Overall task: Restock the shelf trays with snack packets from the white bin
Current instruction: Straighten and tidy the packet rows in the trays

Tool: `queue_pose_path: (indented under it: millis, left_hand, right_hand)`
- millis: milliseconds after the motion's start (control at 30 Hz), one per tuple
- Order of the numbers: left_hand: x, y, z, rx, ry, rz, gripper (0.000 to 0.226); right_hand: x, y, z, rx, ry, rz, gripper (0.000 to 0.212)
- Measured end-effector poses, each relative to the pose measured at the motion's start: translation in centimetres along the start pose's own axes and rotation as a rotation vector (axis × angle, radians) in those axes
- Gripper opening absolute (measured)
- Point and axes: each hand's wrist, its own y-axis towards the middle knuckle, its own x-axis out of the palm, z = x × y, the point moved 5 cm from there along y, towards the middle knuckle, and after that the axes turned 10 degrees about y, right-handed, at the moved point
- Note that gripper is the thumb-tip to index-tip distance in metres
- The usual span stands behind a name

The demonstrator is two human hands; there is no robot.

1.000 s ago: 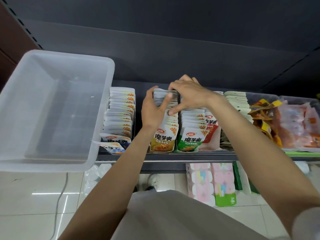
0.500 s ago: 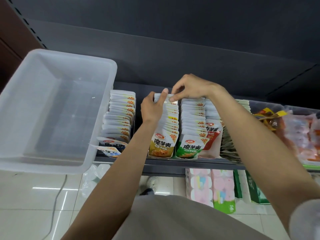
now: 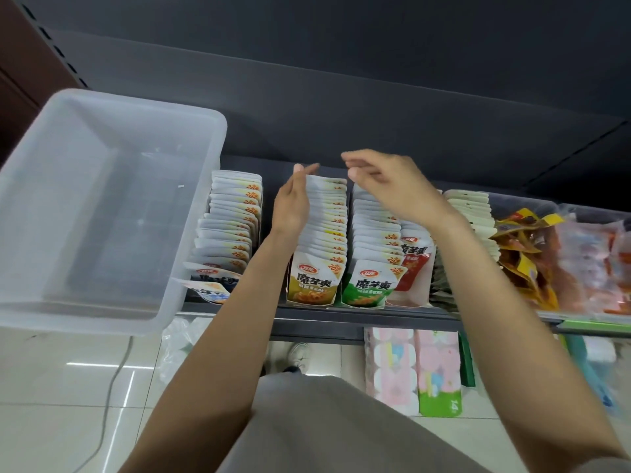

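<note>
The white bin [image 3: 102, 315] rests on the shelf's left end and holds no packets that I can see. Snack packets stand in rows on the shelf: a blue row [image 3: 228, 230], a yellow row [image 3: 324, 247], a green row [image 3: 372, 261] and a red row [image 3: 415, 264]. My left hand [image 3: 293, 203] lies flat against the left side of the yellow row, fingertips at its back end, holding nothing. My right hand [image 3: 389, 186] hovers, blurred, over the back of the green and red rows with its fingers loosely apart.
A pale packet row [image 3: 474, 216] and trays of orange and pink snacks [image 3: 560, 261] fill the shelf to the right. The dark shelf edge [image 3: 341, 319] runs in front. Below lie tissue packs [image 3: 413, 370], a floor cable [image 3: 112, 387] and my shoe [image 3: 298, 356].
Both hands have let go of the packets at the back of the yellow row. My right hand lifted up and to the right; my left hand flattened along the row's side.
</note>
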Motion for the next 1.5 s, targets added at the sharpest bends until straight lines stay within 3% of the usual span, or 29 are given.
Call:
queue_pose_path:
  millis: [133, 300, 433, 500, 667, 800, 967, 1167, 1300, 1400, 1500]
  left_hand:
    - [-1.0, -0.9, 0.1, -0.064, -0.088, 0.100, 0.048]
    - [-1.6, -4.8, -1.0, 0.047, -0.025, 0.174, 0.049]
    - [-0.7, -6.4, -4.4, -0.122, -0.426, -0.022, 0.065]
    - [0.3, -6.9, -5.1, -0.190, -0.542, -0.172, 0.057]
    - [1.7, -7.2, -4.3, -0.146, -0.380, -0.269, 0.051]
    - [1.9, -6.6, -4.7, -0.143, -0.336, -0.268, 0.092]
    - [1.8, -6.8, -5.7, -0.063, -0.375, -0.267, 0.078]
    - [2.5, -7.5, -7.6, -0.102, -0.459, -0.274, 0.052]
    - [2.1, -7.6, -7.1, -0.108, -0.421, -0.299, 0.050]
    - [1.5, -7.4, -6.6, -0.105, -0.412, -0.263, 0.051]
    - [0.7, -6.3, -5.8, -0.071, -0.428, -0.198, 0.063]
  right_hand:
    - [0.8, -5.4, -0.7, -0.009, 0.051, 0.217, 0.039]
    - [2.9, -7.1, 0.4, -0.037, -0.208, 0.104, 0.051]
    - [3.6, -5.0, 1.0, -0.092, -0.377, -0.036, 0.056]
    - [3.1, -2.9, 1.1, -0.128, -0.377, -0.046, 0.053]
    - [1.9, 0.7, 2.8, -0.064, -0.341, -0.129, 0.044]
    - [2.0, 1.1, 2.5, -0.080, -0.323, -0.153, 0.040]
    - [2.0, 1.6, 2.0, -0.089, -0.259, -0.144, 0.030]
    - [1.8, 1.5, 2.2, -0.076, -0.279, -0.129, 0.023]
    - [1.8, 1.5, 1.9, -0.062, -0.319, -0.137, 0.023]
    - [1.4, 0.9, 1.5, -0.068, -0.342, -0.127, 0.035]
    - [-0.3, -1.9, 0.3, -0.111, -0.175, 0.069, 0.044]
